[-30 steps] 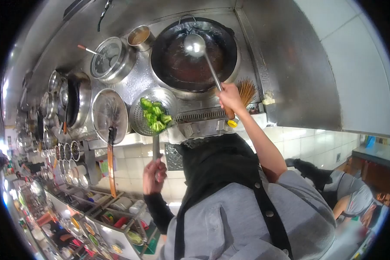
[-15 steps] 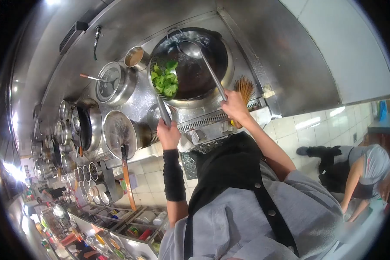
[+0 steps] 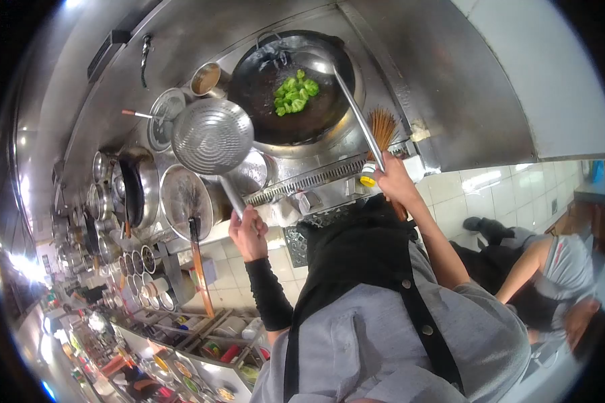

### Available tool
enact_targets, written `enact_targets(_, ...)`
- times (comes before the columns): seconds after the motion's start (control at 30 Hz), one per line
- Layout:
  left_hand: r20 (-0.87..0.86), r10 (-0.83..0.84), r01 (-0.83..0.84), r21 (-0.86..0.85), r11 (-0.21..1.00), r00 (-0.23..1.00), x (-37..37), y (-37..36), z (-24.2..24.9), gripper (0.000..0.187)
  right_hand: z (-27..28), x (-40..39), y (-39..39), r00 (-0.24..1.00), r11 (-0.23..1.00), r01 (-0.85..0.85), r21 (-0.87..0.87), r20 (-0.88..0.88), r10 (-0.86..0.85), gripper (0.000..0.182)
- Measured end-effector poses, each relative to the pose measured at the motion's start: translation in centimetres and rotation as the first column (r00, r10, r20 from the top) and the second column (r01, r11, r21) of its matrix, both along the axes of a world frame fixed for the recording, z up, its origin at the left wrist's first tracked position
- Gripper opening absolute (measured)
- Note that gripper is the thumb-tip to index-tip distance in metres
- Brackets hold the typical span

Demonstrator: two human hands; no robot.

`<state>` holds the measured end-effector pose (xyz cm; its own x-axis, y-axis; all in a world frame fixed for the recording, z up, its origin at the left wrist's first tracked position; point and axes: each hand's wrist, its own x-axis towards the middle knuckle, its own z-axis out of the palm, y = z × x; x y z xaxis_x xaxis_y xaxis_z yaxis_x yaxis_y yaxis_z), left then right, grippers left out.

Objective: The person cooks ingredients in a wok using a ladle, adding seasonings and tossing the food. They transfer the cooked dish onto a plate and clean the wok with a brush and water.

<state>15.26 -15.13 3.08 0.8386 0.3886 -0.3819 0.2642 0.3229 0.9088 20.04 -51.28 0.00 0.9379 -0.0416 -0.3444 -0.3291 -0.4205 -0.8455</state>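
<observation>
My left hand [image 3: 249, 234] is closed around the handle of a perforated metal strainer [image 3: 212, 136], whose bowl hangs left of the wok with no greens in it. Green leafy vegetables [image 3: 296, 93] lie in a small heap inside the large dark wok [image 3: 275, 131]. In my right hand [image 3: 395, 181] is the long handle of a ladle [image 3: 312, 62]. The ladle's bowl is over the far right part of the wok. A bamboo brush [image 3: 382, 127] stands upright just beyond my right hand, near a yellow cap [image 3: 368, 181].
Left of the wok are a small metal pot [image 3: 207, 79], a lidded pot [image 3: 160, 127] and a large pan [image 3: 181, 201] with a wooden-handled tool across it. Stove knobs [image 3: 309, 201] line the front edge. A co-worker [image 3: 551, 269] bends down at the right.
The greens have gone from the strainer into the wok. My left hand has swung the strainer left, off the wok. My right hand and ladle have shifted right and closer to me.
</observation>
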Motion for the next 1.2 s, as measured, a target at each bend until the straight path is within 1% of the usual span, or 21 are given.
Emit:
enact_targets(0.03, 0.009, 0.005, -0.004, -0.156, 0.988, 1.0, -1.0, 0.4, 0.1, 0.027, 0.8, 0.6, 0.3, 0.989, 0.994, -0.015, 0.109, -0.142, 0.031, 0.021)
enact_targets(0.07, 0.01, 0.016, -0.012, -0.3, 0.954, 1.0, -2.1, 0.8, -0.8, 0.033, 0.3, 0.9, 0.4, 0.992, 0.983, -0.006, 0.182, -0.124, 0.029, 0.018)
enact_targets(0.2, 0.082, 0.061, 0.038, -0.852, 0.522, 0.995, -6.0, 1.8, -5.6, 0.047, -0.8, 0.8, 1.2, 0.999, 0.973, -0.047, 0.227, -0.001, 0.048, 0.019)
enact_targets(0.3, 0.115, 0.143, 0.072, -0.958, 0.279, 0.983, -7.8, 2.9, -10.3, 0.047, 0.6, 1.6, 1.4, 0.996, 0.974, -0.083, 0.212, -0.013, 0.088, 0.022)
enact_targets(0.47, 0.061, 0.023, 0.046, -0.91, 0.412, 0.998, -9.0, 8.9, -18.0, 0.043, 1.8, 3.0, 2.2, 0.993, 0.996, -0.089, 0.007, 0.077, 0.089, 0.02)
enact_targets(0.5, 0.053, -0.067, 0.078, -0.882, 0.465, 0.996, -9.3, 10.4, -19.8, 0.041, 2.0, 3.2, 2.1, 0.992, 0.996, -0.092, 0.013, 0.086, 0.091, 0.022)
enact_targets(0.53, -0.116, -0.18, 0.066, -0.64, 0.766, 0.977, -8.9, 11.2, -20.3, 0.042, 2.1, 3.3, 2.0, 0.992, 0.995, -0.093, 0.021, 0.092, 0.091, 0.024)
enact_targets(0.57, -0.31, -0.218, 0.122, -0.301, 0.946, 0.925, -8.4, 12.2, -21.0, 0.044, 2.2, 3.4, 2.0, 0.991, 0.995, -0.092, 0.031, 0.1, 0.088, 0.026)
enact_targets(0.6, -0.312, -0.273, 0.355, 0.243, 0.903, 0.91, -7.1, 12.0, -21.1, 0.061, 2.2, 3.4, 2.0, 0.991, 0.996, -0.082, 0.035, 0.109, 0.077, 0.028)
enact_targets(0.63, -0.235, -0.28, 0.362, 0.495, 0.79, 0.931, -6.6, 11.5, -21.3, 0.066, 2.1, 3.2, 1.9, 0.991, 0.997, -0.075, 0.037, 0.116, 0.07, 0.03)
enact_targets(0.7, -0.092, -0.329, 0.233, 0.877, 0.421, 0.94, -4.3, 8.9, -20.3, 0.077, 2.1, 3.0, 1.7, 0.992, 0.996, -0.076, 0.043, 0.106, 0.071, 0.034)
enact_targets(0.77, -0.139, -0.335, 0.308, 0.791, 0.528, 0.932, -2.7, 6.8, -24.3, 0.083, 2.2, 2.5, 1.7, 0.995, 0.995, -0.082, 0.057, 0.069, 0.078, 0.037)
enact_targets(0.8, -0.286, -0.247, 0.368, 0.832, 0.415, 0.926, -2.4, 6.0, -26.8, 0.086, 2.3, 2.3, 1.7, 0.996, 0.994, -0.07, 0.089, 0.053, 0.065, 0.037)
enact_targets(0.9, -0.568, -0.116, 0.558, 0.716, 0.419, 0.815, -0.8, 2.7, -22.3, 0.084, 2.3, 1.6, 0.9, 0.994, 0.992, -0.102, 0.071, 0.032, 0.1, 0.036)
enact_targets(0.93, -0.461, -0.158, 0.484, 0.784, 0.388, 0.873, -0.8, 3.5, -23.7, 0.075, 2.5, 1.2, 0.5, 0.99, 0.991, -0.132, 0.029, 0.048, 0.13, 0.039)
enact_targets(1.03, -0.481, -0.185, 0.488, 0.642, 0.591, 0.857, 0.1, 4.0, -20.2, 0.063, 5.2, 0.4, -0.9, 0.976, 0.977, -0.214, 0.008, -0.028, 0.215, 0.044)
enact_targets(1.07, -0.39, -0.172, 0.361, 0.484, 0.797, 0.905, 0.2, 4.5, -20.5, 0.051, 6.6, 0.3, -1.2, 0.961, 0.962, -0.267, -0.063, -0.09, 0.261, 0.045)
enact_targets(1.1, -0.283, -0.218, 0.265, 0.141, 0.954, 0.934, 0.6, 4.9, -20.2, 0.047, 6.4, -0.1, -1.3, 0.957, 0.956, -0.285, -0.075, -0.074, 0.28, 0.045)
enact_targets(1.13, -0.198, -0.197, 0.161, -0.184, 0.97, 0.96, 1.3, 4.1, -18.0, 0.047, 6.0, -0.4, -1.5, 0.952, 0.948, -0.305, -0.088, -0.057, 0.301, 0.045)
enact_targets(1.17, -0.126, -0.144, 0.063, -0.495, 0.866, 0.982, 2.3, 3.0, -14.5, 0.047, 5.5, -0.7, -1.6, 0.946, 0.94, -0.326, -0.102, -0.038, 0.323, 0.045)
enact_targets(1.2, -0.014, -0.208, 0.154, -0.623, 0.767, 0.978, 3.0, 2.5, -11.8, 0.051, 4.6, -1.0, -1.4, 0.919, 0.901, -0.362, -0.239, 0.067, 0.387, 0.041)
